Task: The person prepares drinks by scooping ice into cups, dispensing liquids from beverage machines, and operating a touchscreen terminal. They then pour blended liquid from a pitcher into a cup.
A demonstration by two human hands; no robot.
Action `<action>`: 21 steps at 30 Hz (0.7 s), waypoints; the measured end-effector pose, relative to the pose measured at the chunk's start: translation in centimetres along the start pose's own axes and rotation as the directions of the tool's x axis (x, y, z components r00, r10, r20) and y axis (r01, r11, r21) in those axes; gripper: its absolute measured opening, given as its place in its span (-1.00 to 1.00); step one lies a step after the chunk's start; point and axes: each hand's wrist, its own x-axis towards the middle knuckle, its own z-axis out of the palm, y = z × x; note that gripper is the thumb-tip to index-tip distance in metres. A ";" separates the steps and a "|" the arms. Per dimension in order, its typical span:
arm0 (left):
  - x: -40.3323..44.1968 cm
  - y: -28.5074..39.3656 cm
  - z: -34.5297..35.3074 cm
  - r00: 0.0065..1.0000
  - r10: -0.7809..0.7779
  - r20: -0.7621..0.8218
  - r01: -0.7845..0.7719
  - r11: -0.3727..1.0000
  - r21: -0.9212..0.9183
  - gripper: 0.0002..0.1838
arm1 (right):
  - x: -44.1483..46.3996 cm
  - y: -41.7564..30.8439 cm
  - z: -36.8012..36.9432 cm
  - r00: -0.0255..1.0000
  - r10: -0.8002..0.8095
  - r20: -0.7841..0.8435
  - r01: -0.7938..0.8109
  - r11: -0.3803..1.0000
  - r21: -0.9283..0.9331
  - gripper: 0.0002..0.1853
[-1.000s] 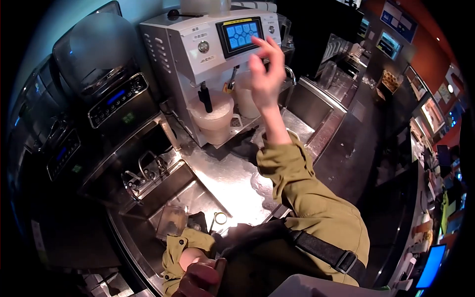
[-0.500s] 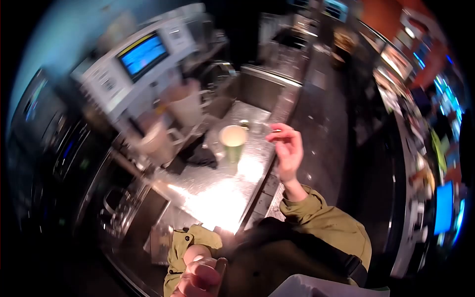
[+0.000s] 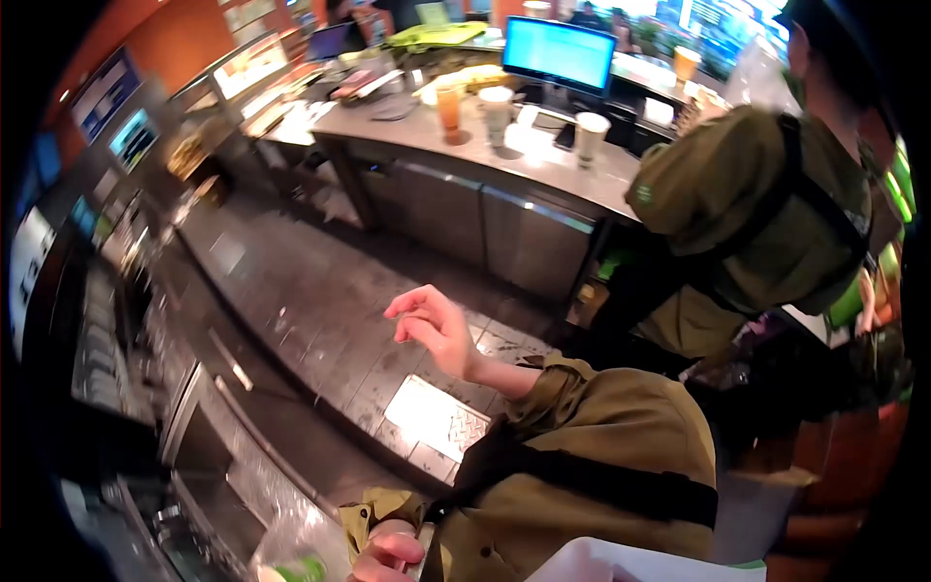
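Note:
My right hand [image 3: 434,332] is raised over the tiled floor, its fingers loosely curved and apart, with nothing in it. Low in the view, my left hand [image 3: 390,557] has its fingers closed round something small with a pale edge that I cannot make out. A green and white cup [image 3: 293,569] stands to the left of that hand on the wet steel counter [image 3: 254,490], partly cut off. A white object [image 3: 635,565] with a smooth rim shows at the bottom edge.
A co-worker [image 3: 752,218] in an olive shirt with black straps stands at the right. Across the aisle, a counter [image 3: 388,131] bears an orange cup [image 3: 448,110], white cups [image 3: 592,138] and a monitor [image 3: 559,55]. A metal plate [image 3: 436,417] lies in the floor.
The view has swung right, from the machine and sink to the aisle and far counter. My right hand has come down from the machine's screen. My left hand stays closed and low.

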 end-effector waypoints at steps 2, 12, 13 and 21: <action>0.5 -3.2 -0.1 1.000 -0.008 0.022 0.010 0.993 -0.116 -0.57 | 0.2 -0.7 -4.0 0.993 -0.054 -0.103 0.049 0.997 -0.056 -0.83; 3.2 -17.2 1.1 0.996 -0.028 0.082 0.072 0.798 -0.599 -0.56 | -8.2 -7.5 -16.4 0.652 -0.362 -0.666 -0.018 0.871 -0.491 -0.87; 3.5 -18.1 1.2 0.996 -0.027 0.085 0.075 0.774 -0.629 -0.56 | -9.0 -7.9 -16.4 0.612 -0.368 -0.700 -0.020 0.877 -0.479 -0.87; 5.8 -24.7 1.5 0.993 -0.003 0.117 0.100 0.539 -0.837 -0.55 | -10.9 -7.1 -15.8 0.382 -0.472 -0.794 -0.033 0.852 -0.523 -0.92</action>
